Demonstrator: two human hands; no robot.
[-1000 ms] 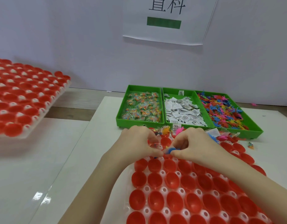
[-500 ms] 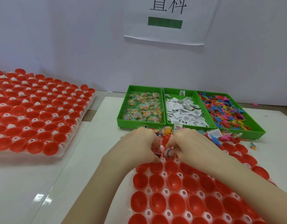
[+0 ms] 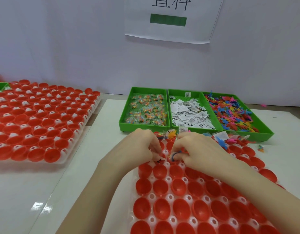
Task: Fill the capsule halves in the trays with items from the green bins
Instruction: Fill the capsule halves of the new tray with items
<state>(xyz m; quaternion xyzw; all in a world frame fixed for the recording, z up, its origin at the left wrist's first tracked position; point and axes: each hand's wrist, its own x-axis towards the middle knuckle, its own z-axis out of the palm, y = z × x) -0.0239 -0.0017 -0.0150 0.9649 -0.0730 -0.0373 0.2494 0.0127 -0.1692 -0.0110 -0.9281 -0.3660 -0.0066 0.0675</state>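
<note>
while the left hand [image 3: 142,147] pinches a small item, the right hand [image 3: 196,149] grip holds a blue toy [image 3: 173,156].

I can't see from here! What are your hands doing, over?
Left hand pinching something small, right hand holding blue toy, both over near tray. Front capsule halves empty. Nothing blocking.

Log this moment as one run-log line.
left hand: over near tray | right hand: pinching blue toy | near capsule rows: empty
</note>
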